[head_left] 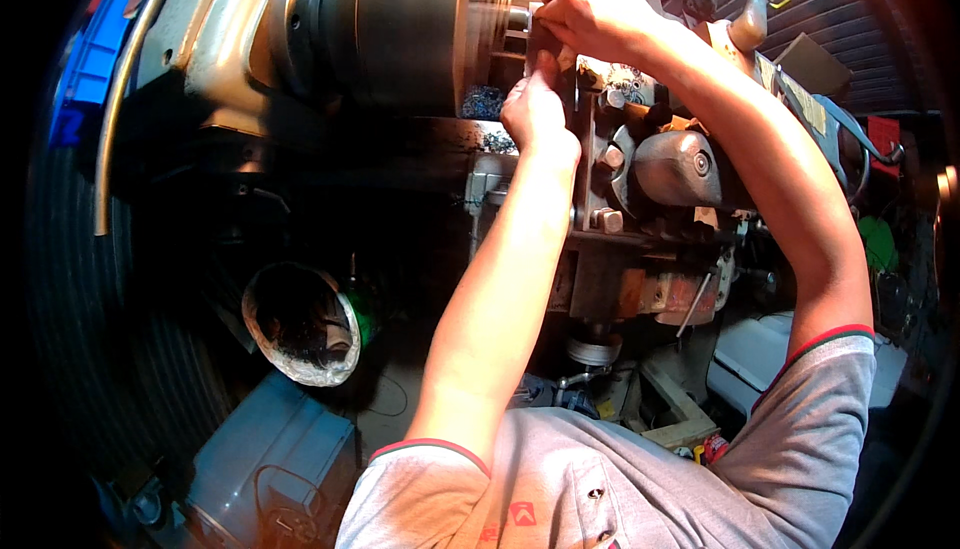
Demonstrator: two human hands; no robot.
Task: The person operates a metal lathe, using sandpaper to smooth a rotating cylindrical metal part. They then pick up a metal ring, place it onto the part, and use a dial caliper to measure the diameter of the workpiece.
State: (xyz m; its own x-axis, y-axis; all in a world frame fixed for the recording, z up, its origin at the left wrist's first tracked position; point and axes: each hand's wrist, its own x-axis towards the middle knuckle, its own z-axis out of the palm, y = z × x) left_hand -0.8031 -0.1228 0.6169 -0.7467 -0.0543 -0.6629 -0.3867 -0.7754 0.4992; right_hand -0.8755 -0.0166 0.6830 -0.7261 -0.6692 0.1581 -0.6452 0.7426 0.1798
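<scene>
Both my hands are closed at a flat brown strip (543, 41), close beside the chuck (405, 34) of a metal lathe. My left hand (535, 109) grips its near end, thumb pressed on top. My right hand (600, 14) pinches its far end, fingers bent. The strip lies against a thin bright metal shaft (518, 18) that sticks out of the chuck to the right. Its exact kind is hard to make out, since my fingers hide part of it. The chuck's surface looks smooth and streaked, its right edge blurred.
Right of my left hand stands the tool post with square-headed bolts (610, 158) and a rounded metal handle hub (680, 167). Metal chips (484, 102) lie under the chuck. Below are a dirty round bucket (300, 369) and a grey-blue bin (270, 449). A bent pipe (104, 169) hangs at left.
</scene>
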